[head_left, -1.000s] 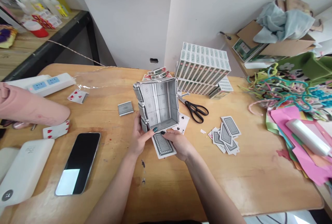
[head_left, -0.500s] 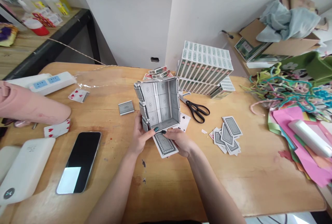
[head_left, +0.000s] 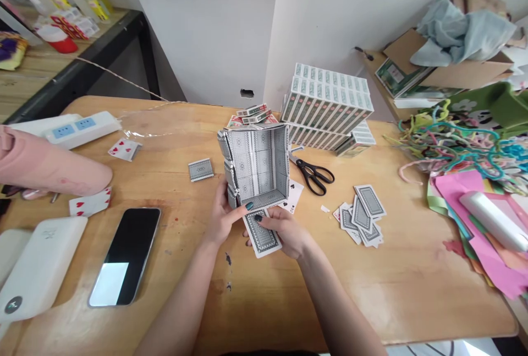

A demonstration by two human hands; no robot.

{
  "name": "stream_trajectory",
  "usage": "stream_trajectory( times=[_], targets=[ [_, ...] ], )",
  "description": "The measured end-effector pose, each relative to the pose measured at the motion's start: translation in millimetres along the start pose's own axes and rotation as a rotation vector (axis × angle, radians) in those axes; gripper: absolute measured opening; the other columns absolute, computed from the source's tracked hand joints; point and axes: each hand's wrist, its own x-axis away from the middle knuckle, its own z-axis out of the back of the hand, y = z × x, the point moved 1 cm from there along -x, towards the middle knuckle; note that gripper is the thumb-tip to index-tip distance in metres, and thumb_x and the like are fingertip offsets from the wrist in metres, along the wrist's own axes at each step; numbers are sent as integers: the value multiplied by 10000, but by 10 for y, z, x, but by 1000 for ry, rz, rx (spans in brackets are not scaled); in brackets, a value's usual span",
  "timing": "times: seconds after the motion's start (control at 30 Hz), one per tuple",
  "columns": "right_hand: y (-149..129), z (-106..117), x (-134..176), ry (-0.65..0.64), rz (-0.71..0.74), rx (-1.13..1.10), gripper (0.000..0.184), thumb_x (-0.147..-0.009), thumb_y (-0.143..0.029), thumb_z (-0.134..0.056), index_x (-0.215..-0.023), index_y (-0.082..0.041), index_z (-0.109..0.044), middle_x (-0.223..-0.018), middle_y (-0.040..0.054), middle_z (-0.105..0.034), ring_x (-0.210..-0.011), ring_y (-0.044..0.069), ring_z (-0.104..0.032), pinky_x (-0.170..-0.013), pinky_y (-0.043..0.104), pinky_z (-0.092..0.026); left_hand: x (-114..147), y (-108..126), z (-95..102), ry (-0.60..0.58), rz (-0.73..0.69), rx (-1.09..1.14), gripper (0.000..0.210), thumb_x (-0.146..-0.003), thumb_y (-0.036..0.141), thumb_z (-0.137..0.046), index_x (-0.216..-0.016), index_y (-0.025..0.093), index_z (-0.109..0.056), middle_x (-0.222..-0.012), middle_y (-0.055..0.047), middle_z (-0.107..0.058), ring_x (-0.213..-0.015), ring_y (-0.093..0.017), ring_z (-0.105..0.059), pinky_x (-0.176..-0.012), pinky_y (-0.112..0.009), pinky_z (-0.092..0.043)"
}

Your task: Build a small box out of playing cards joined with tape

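An open-fronted box built from folded playing cards (head_left: 262, 163) is tilted up in front of me, its grey patterned card backs facing inward. My left hand (head_left: 223, 218) grips its lower left corner, thumb along the bottom front edge. My right hand (head_left: 286, 229) pinches a playing card (head_left: 263, 237) with its back up, thumb on top and fingers beneath. That card's upper end meets the box's bottom edge near my left thumb; whether they are joined I cannot tell. Behind the box's right side, a face-up card (head_left: 293, 197) lies on the table.
Black-handled scissors (head_left: 315, 174) lie right of the box, before stacked card packs (head_left: 328, 103). Loose cards (head_left: 363, 215) are spread farther right. A folded card (head_left: 201, 169), a phone (head_left: 126, 257), a power bank (head_left: 41, 268) and a pink bottle (head_left: 53, 160) occupy the left.
My right thumb has shifted down onto the card's face, and the card sits slightly lower and more upright. The box has moved a little to the right in view.
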Motion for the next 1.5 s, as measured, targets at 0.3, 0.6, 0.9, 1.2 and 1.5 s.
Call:
stream_trajectory(
  times=[0.3,0.6,0.9,1.2,1.5],
  targets=[
    [-25,67,-105,50,-69,15,234,-597,-264,-781,-699,-113,-635,-546,19,-650,-475,142,-616,-460,250,-510,-20,-19,11,-4,-26,-2,634,-637,239,-800,-1218,264,-549,-1272,-49,-584,-1240,-306,-494,-1050,-459,-415],
    [-63,1,-16,95,59,3,312,-610,-347,-800,-782,-113,-686,-648,43,-706,-560,153,-664,-552,248,-542,-11,-6,-15,-25,7,-35,714,-729,319,-735,-1368,254,-424,-1386,-79,-512,-1296,-306,-451,-1071,-444,-398],
    [-244,-19,-43,92,26,8,182,-705,-262,-689,-746,-85,-684,-589,64,-698,-464,148,-645,-434,225,-546,135,244,21,18,-412,-731,689,-784,225,-537,-1441,265,-335,-1535,-73,-247,-1434,-305,-157,-1165,-518,-139],
    [-113,152,-36,138,88,4,423,-853,-469,-478,-706,-118,-663,-621,78,-700,-487,140,-647,-470,240,-522,21,449,-54,-240,-727,-1273,209,-782,97,-589,-820,261,-713,-1118,-21,-691,-1308,-313,-419,-1124,-646,-25],
    [-62,179,144,279,385,202,269,-673,-363,-747,-870,-195,-677,-866,33,-678,-741,152,-610,-667,296,-502,-48,672,-343,-95,-608,-930,126,-805,213,-616,-820,268,-728,-899,-21,-750,-1066,-258,-628,-1122,-547,-180]
  ],
)
